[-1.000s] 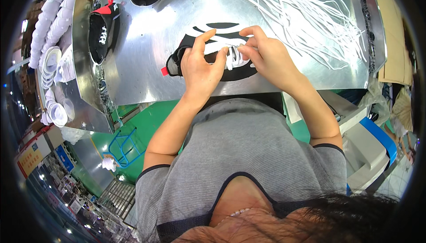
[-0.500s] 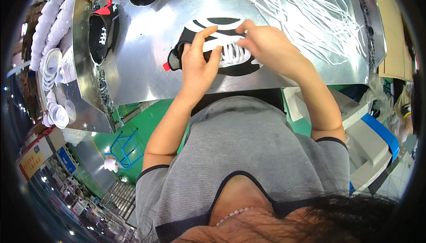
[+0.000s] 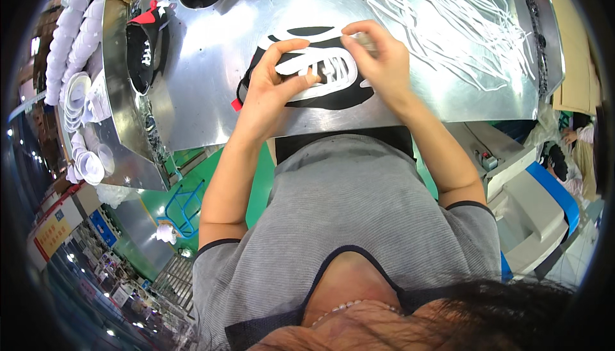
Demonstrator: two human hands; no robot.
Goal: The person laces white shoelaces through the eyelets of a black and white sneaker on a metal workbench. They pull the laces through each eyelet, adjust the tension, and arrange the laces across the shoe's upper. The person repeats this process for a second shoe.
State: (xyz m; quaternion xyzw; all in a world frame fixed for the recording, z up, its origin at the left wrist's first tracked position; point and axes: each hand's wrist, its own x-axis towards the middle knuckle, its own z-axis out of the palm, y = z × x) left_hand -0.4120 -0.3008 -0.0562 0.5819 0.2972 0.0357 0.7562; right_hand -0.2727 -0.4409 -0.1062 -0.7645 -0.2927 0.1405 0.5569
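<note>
Both-hand grip on black shoe

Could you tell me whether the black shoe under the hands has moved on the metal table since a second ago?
Cannot tell: the black shoe seems a little farther from the metal table near edge, but the camera shifted.

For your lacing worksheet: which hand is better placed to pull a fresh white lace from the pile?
Right, probably. The right hand lies beside the loose lace pile, while the left hand steadies the black shoe on its far side.
</note>
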